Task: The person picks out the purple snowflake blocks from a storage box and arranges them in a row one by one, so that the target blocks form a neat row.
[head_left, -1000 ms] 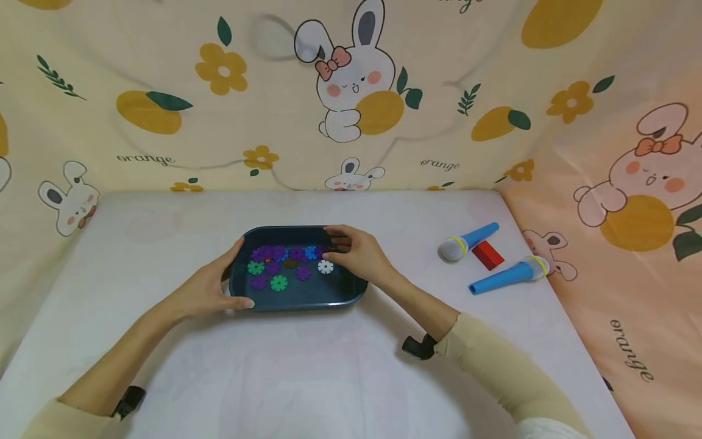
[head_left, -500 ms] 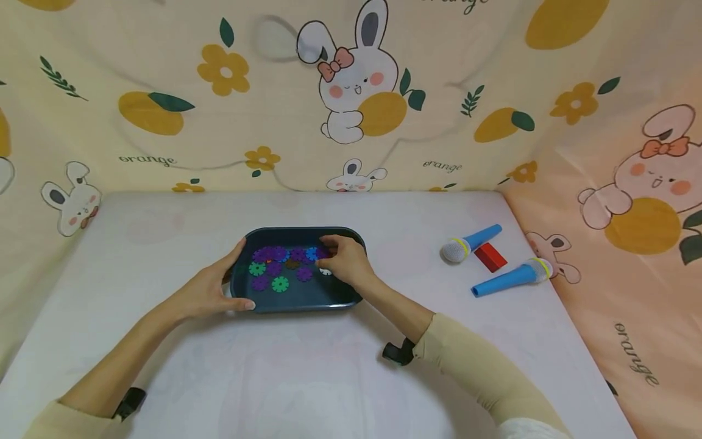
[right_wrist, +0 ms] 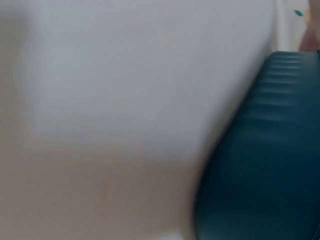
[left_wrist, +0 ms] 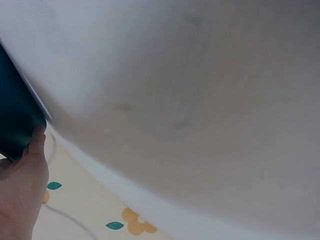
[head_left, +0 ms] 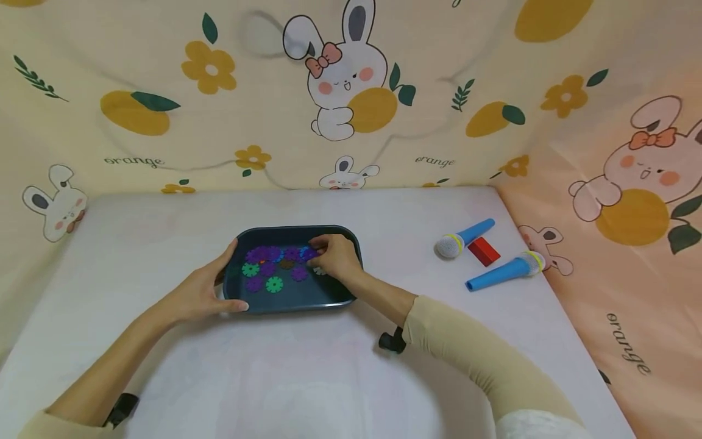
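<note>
A dark blue-green tray (head_left: pixel 307 299) holds several notched plastic snowflake discs, mostly purple, with green discs (head_left: pixel 274 284) at the front left. My left hand (head_left: pixel 200 296) grips the tray's left end, thumb over the front rim and fingers at the far corner. In the left wrist view that hand (left_wrist: pixel 25 195) holds the tray's edge (left_wrist: pixel 17 110). My right hand (head_left: pixel 337 259) reaches over the tray's right side and pinches a purple disc (head_left: pixel 311 252) between thumb and index finger. A white disc (head_left: pixel 320 271) is partly hidden under it. The right wrist view shows the tray's side (right_wrist: pixel 260 150).
Two blue toy microphones, one farther back (head_left: pixel 463 238) and one nearer (head_left: pixel 504 274), lie at the table's right side. A red block (head_left: pixel 484 251) sits between them. Bunny-print cloth (head_left: pixel 351 116) hangs behind the white table (head_left: pixel 307 372) and along its sides.
My right hand has moved left and farther into the tray, now covering part of the white disc. My left hand keeps its grip on the tray. The head view has shifted slightly.
</note>
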Available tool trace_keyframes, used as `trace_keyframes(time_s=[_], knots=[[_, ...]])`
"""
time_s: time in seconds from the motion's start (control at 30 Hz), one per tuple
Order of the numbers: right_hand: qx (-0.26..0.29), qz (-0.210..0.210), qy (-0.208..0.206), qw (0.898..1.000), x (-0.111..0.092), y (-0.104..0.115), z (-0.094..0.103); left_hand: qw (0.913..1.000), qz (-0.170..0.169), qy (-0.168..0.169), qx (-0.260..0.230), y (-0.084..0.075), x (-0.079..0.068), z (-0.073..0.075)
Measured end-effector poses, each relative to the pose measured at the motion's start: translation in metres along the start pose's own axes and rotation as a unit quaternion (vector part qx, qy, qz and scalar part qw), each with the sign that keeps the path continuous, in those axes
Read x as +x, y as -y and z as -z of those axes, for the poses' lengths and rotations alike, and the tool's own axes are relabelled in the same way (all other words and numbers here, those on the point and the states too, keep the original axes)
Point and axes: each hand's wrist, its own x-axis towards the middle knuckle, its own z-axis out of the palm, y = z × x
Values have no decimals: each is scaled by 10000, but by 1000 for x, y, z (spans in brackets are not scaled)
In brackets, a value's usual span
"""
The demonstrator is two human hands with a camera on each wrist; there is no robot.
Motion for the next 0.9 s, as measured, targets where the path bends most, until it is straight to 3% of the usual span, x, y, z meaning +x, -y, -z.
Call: trace_keyframes(time_s=[0.47,0.7,0.9], knots=[[-593,393,5,9975,1,0,-8,10000,34,-39,41,-4,-1,0],[-631,502,-25,9967,0,1,-7,10000,85,-38,-10,-4,-1,-1],[-386,358,-56,9986,2,1,-7,9999,40,-25,-94,-3,-1,0]])
